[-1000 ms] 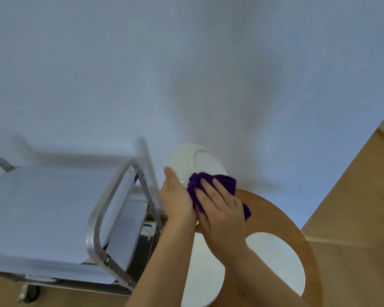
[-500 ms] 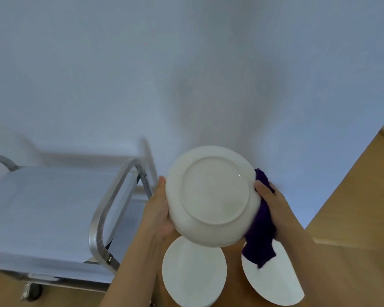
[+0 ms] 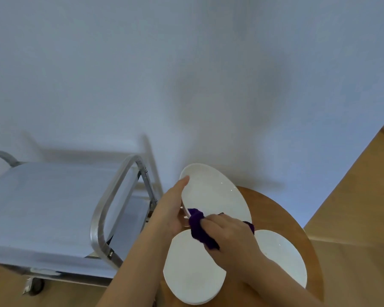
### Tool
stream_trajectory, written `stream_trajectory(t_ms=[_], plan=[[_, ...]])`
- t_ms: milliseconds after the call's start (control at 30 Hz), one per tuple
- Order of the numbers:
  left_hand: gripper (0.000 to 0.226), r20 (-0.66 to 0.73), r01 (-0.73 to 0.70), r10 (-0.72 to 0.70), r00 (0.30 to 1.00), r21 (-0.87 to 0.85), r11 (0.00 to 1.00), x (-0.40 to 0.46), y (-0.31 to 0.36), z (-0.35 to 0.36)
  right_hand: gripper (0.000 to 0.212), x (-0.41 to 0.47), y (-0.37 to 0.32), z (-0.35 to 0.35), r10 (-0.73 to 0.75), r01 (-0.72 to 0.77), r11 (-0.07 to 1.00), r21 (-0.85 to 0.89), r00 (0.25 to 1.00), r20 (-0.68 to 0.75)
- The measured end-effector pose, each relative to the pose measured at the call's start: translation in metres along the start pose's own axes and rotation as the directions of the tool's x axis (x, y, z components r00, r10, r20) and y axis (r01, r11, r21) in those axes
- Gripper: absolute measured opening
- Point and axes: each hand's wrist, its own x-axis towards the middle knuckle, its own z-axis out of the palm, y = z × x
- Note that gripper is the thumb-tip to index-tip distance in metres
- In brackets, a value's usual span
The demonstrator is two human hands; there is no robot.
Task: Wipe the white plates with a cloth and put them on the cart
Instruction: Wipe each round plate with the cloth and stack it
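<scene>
The plate has been flipped face up since a moment ago; the left hand grips its left rim above the table, while the right hand presses the bunched purple cloth onto its near edge. The cart waits to the left.

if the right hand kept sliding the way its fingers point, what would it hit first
The right hand, pressing the cloth on the held plate, points left toward the left hand gripping the plate's edge. It would probably meet that hand first, though depth is unclear.
</scene>
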Motion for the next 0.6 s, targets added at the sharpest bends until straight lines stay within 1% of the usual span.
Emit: stream_trajectory(t_ms=[33,67,133,200,233,267,333,367,400,433,467,533,567,600], plan=[[0.054,-0.034,-0.027,0.026,0.999,-0.022,0.999,0.0,-0.005,-0.001,0.042,-0.003,0.001,0.004,-0.037,0.037,0.999,0.002,0.999,-0.02],[0.048,-0.07,-0.062,0.061,0.996,-0.009,0.998,0.001,-0.011,0.0,0.042,-0.006,0.003,0.007,-0.056,0.057,0.998,0.028,0.998,-0.034],[0.045,-0.11,-0.134,0.139,0.984,0.05,0.99,0.0,-0.023,0.002,0.042,-0.013,0.005,0.011,-0.026,0.027,0.995,0.1,1.0,-0.012],[0.044,-0.135,-0.203,0.214,0.967,0.094,0.975,-0.001,-0.032,0.002,0.04,-0.02,0.011,0.013,0.077,-0.078,0.985,0.156,0.997,0.014],[0.042,-0.156,-0.232,0.25,0.956,0.122,0.965,-0.003,-0.035,0.0,0.04,-0.022,0.016,0.013,0.161,-0.161,0.97,0.181,0.987,0.016],[0.037,-0.168,-0.263,0.286,0.944,0.147,0.954,-0.005,-0.039,-0.003,0.038,-0.024,0.022,0.014,0.251,-0.249,0.954,0.168,0.968,0.009],[0.025,-0.125,-0.338,0.363,0.923,0.186,0.923,-0.009,-0.047,-0.007,0.034,-0.024,0.038,0.018,0.416,-0.416,0.909,0.005,0.909,-0.017],[0.024,-0.08,-0.368,0.391,0.917,0.215,0.905,-0.012,-0.051,-0.008,0.033,-0.022,0.046,0.02,0.484,-0.484,0.871,-0.085,0.875,-0.025],[0.025,-0.036,-0.392,0.412,0.91,0.244,0.887,-0.015,-0.056,-0.007,0.035,-0.018,0.052,0.023,0.537,-0.536,0.832,-0.14,0.843,-0.036],[0.027,-0.007,-0.409,0.425,0.905,0.258,0.875,-0.016,-0.061,-0.006,0.036,-0.012,0.055,0.026,0.582,-0.582,0.799,-0.153,0.812,-0.048],[0.028,0.01,-0.414,0.427,0.904,0.262,0.872,-0.016,-0.065,-0.006,0.038,-0.005,0.057,0.028,0.619,-0.621,0.772,-0.131,0.783,-0.063],[0.03,0.025,-0.398,0.407,0.913,0.274,0.876,-0.013,-0.074,-0.004,0.042,0.012,0.054,0.03,0.67,-0.674,0.738,-0.029,0.737,-0.085],[0.03,0.029,-0.392,0.401,0.916,0.283,0.875,-0.012,-0.078,-0.005,0.045,0.02,0.049,0.031,0.675,-0.675,0.737,0.032,0.732,-0.087],[0.029,0.029,-0.387,0.397,0.917,0.295,0.874,-0.01,-0.082,-0.006,0.047,0.028,0.04,0.033,0.655,-0.649,0.756,0.082,0.75,-0.097]])
